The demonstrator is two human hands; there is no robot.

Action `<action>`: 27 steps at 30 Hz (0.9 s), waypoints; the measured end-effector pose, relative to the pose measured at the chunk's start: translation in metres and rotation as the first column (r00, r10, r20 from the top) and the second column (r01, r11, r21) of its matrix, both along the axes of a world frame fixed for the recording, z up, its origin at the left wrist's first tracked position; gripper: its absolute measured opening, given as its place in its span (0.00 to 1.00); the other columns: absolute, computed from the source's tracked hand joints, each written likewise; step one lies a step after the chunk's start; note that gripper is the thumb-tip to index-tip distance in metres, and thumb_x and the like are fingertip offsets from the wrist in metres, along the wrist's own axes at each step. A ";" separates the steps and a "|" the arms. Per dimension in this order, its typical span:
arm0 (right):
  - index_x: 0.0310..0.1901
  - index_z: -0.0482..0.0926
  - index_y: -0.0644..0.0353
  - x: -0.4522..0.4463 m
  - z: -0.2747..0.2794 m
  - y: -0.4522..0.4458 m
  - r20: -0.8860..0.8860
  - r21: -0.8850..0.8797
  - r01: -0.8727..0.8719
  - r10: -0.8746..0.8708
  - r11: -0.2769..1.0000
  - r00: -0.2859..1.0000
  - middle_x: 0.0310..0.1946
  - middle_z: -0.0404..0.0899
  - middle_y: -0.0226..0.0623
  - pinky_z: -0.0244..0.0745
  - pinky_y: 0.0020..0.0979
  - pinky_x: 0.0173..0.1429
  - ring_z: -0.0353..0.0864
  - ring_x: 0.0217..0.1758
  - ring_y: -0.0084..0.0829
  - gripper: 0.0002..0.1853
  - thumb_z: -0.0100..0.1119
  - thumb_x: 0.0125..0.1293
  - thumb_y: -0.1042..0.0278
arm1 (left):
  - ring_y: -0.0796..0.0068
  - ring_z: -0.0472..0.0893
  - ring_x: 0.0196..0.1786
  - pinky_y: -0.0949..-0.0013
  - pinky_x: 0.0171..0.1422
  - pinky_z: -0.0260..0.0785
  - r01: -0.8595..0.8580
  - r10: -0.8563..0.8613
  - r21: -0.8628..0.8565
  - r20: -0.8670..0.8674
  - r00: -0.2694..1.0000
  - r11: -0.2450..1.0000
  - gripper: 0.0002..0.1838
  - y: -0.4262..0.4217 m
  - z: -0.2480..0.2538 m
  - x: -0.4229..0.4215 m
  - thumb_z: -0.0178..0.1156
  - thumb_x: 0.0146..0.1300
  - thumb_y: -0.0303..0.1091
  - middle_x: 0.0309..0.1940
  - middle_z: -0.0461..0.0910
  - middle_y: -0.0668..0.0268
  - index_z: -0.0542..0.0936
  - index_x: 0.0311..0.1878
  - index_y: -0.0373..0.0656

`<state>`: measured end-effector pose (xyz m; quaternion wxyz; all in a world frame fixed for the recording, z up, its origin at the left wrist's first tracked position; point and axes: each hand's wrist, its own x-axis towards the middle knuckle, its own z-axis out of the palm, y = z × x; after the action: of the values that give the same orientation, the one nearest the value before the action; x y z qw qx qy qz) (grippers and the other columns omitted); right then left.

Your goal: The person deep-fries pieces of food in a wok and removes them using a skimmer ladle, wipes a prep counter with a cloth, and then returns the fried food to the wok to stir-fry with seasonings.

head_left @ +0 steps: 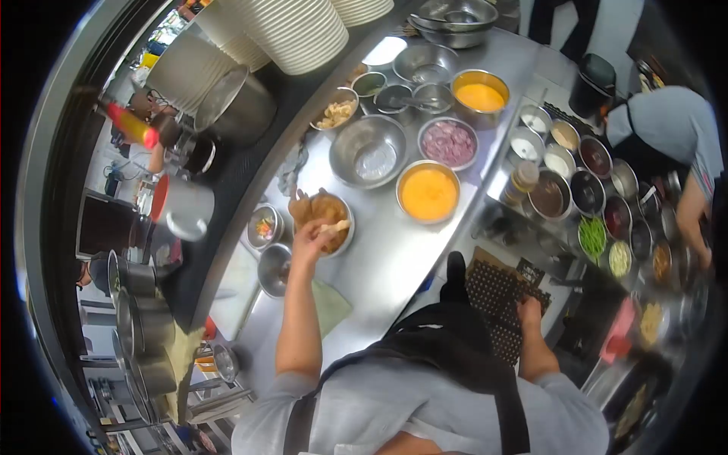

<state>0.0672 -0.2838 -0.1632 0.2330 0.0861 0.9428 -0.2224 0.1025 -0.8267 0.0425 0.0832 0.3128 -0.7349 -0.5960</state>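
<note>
Head view: the left hand (309,241) is pinching a pale piece (336,227) above a bowl (349,241). Well apart, the right hand (528,309) is hanging curled; I cannot tell its grip.

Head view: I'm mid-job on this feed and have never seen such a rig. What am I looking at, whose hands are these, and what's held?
There is no machine here: these are a person's own bare hands. The single picture comes from a camera worn on their head, looking forward and down, so their shirt shows at the bottom. The fingers of the left hand pinch a pale piece of food above brown food in a bowl. The right hand is away from the counter, fingers curled; whether it holds anything, I cannot tell. Other metal bowls stand on that counter, two with orange liquid, one with chopped purplish pieces. At the far right is a co-worker.
</note>
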 end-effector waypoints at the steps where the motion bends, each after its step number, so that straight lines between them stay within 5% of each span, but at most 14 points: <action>1: 0.38 0.83 0.62 0.018 0.009 0.002 -0.032 0.000 0.006 -0.006 1.000 0.999 0.37 0.81 0.50 0.73 0.43 0.52 0.79 0.45 0.48 0.10 0.59 0.55 0.70 | 0.82 0.79 0.34 0.78 0.35 0.65 0.019 -0.019 0.012 -0.005 1.000 1.000 0.15 0.009 0.001 0.013 0.63 0.55 0.29 0.34 0.81 0.70 0.77 0.47 0.40; 6: 0.38 0.84 0.55 0.106 0.009 0.028 0.027 0.020 0.001 -0.001 1.000 1.000 0.37 0.81 0.48 0.74 0.41 0.54 0.80 0.45 0.48 0.09 0.60 0.54 0.67 | 0.80 0.79 0.34 0.77 0.33 0.64 0.159 -0.158 0.011 -0.060 0.986 0.987 0.15 0.038 0.003 0.048 0.63 0.55 0.30 0.32 0.81 0.69 0.77 0.46 0.39; 11: 0.34 0.83 0.61 0.171 -0.006 0.070 -0.112 0.078 -0.072 0.081 0.994 0.990 0.34 0.81 0.49 0.74 0.44 0.51 0.80 0.42 0.49 0.11 0.57 0.53 0.65 | 0.77 0.80 0.35 0.76 0.33 0.67 0.272 -0.273 -0.034 -0.015 0.962 0.962 0.16 0.088 0.004 0.047 0.61 0.53 0.29 0.34 0.81 0.66 0.78 0.47 0.41; 16: 0.43 0.82 0.59 0.185 0.033 0.118 0.030 0.029 0.236 -0.237 0.971 0.971 0.42 0.80 0.49 0.72 0.43 0.56 0.77 0.50 0.47 0.13 0.54 0.57 0.67 | 0.77 0.80 0.36 0.75 0.33 0.68 0.503 -0.501 -0.024 0.068 0.863 0.864 0.16 0.173 -0.014 0.042 0.61 0.53 0.27 0.35 0.81 0.65 0.78 0.48 0.41; 20: 0.44 0.81 0.59 0.202 0.044 0.161 -0.104 -0.098 0.441 -0.450 0.892 0.887 0.41 0.80 0.48 0.73 0.42 0.54 0.78 0.48 0.47 0.13 0.55 0.58 0.67 | 0.79 0.78 0.32 0.77 0.31 0.66 0.663 -0.657 0.036 0.184 0.731 0.747 0.15 0.283 -0.018 0.030 0.60 0.53 0.24 0.34 0.81 0.65 0.79 0.46 0.39; 24: 0.40 0.81 0.64 0.233 0.122 0.215 -0.514 -0.434 0.373 -0.565 0.820 0.645 0.36 0.81 0.46 0.75 0.39 0.46 0.81 0.39 0.45 0.10 0.56 0.58 0.71 | 0.79 0.78 0.33 0.77 0.34 0.67 0.829 -0.827 0.083 0.183 0.532 0.553 0.16 0.421 -0.028 0.002 0.61 0.52 0.24 0.34 0.81 0.64 0.79 0.46 0.38; 26: 0.40 0.80 0.65 0.250 0.170 0.250 -0.575 -0.525 0.435 -0.681 0.732 0.453 0.37 0.80 0.45 0.75 0.38 0.47 0.80 0.39 0.46 0.09 0.56 0.57 0.74 | 0.76 0.79 0.37 0.74 0.40 0.70 0.899 -0.895 0.071 0.159 0.417 0.432 0.16 0.495 -0.043 -0.017 0.63 0.51 0.26 0.36 0.82 0.64 0.79 0.46 0.37; 27: 0.41 0.80 0.64 0.263 0.182 0.273 -0.701 -0.424 0.487 -0.617 0.764 0.358 0.37 0.80 0.44 0.74 0.37 0.48 0.80 0.41 0.45 0.10 0.57 0.57 0.75 | 0.75 0.80 0.38 0.72 0.43 0.71 0.945 -0.936 0.005 0.136 0.324 0.327 0.17 0.529 -0.065 -0.030 0.64 0.51 0.28 0.36 0.82 0.63 0.79 0.46 0.37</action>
<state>0.3302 -0.0105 0.0188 -0.3072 0.2695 0.8355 -0.3674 0.0721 -0.2974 -0.0225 -0.3073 -0.1403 -0.8054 -0.4870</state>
